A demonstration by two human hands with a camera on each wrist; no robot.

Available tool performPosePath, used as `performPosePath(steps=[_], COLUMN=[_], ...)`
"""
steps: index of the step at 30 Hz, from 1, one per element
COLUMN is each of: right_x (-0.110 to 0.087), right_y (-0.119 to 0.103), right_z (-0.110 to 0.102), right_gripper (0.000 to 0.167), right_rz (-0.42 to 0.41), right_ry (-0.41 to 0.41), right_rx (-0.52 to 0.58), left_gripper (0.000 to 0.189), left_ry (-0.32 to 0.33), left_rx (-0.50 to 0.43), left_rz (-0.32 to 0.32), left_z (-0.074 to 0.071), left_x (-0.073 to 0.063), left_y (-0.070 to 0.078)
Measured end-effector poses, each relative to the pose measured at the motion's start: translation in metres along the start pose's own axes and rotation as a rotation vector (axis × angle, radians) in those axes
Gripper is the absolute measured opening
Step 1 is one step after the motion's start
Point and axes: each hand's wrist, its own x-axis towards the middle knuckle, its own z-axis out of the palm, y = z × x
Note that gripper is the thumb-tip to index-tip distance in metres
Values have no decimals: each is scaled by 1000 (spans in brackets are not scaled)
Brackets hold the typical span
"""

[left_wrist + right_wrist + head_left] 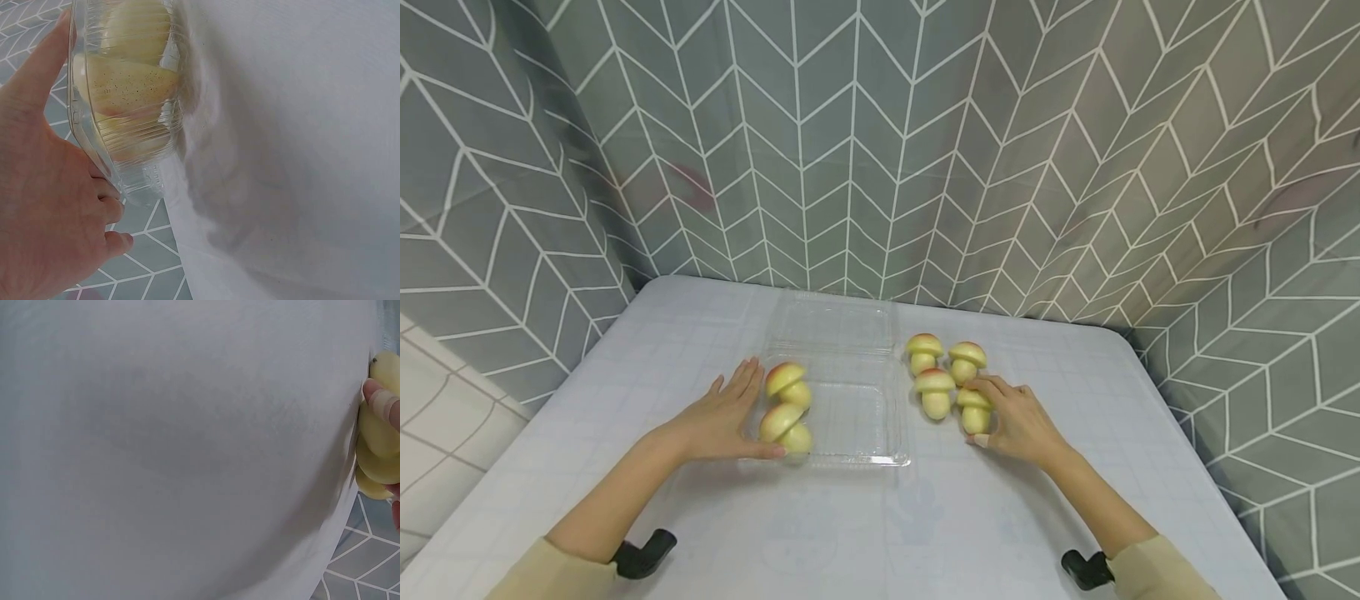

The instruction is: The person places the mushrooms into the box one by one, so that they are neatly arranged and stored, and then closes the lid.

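Nearest to me, two beige sleeves [1157, 571] reach over the white-covered counter [925, 533], each with a black wrist mount [643, 557]. Past them, the right hand [1017, 423] holds a pale yellow mushroom shape [974, 417], its stem toward the person, its cap toward the grey curtain [880, 167], its long axis running near to far. The right fingers are narrow about it, curled at the cap, the thumb by the stem's end. The left hand [718, 417] lies flat along a clear container [850, 421], fingers straight, thumb spread wide along the near wall. Just beside those fingers, inside, two slanting mushrooms [786, 427] point their stems right and nearward. Three loose mushrooms [935, 393] sit left of and beyond the right fingers, one between them and the container. Beyond the left fingers lies the opened lid [831, 325].
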Motion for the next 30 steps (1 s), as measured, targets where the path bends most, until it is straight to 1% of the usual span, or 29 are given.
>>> performPosePath(steps=[7, 15, 24, 30], right_x=[0, 7, 12, 18], right_y=[-2, -7, -12, -17], right_z=[-4, -14, -19, -24], right_gripper=[76, 76, 78, 77], right_rz=[12, -20, -53, -98], right_ry=[26, 75, 140, 176], right_rx=[19, 18, 30, 33], left_gripper=[129, 128, 128, 127], left_ry=[-2, -13, -15, -15], left_rx=[-5, 9, 6, -5], left_rz=[0, -6, -9, -10], left_z=[1, -4, -4, -5], left_x=[0, -1, -1, -2], left_y=[0, 3, 3, 3])
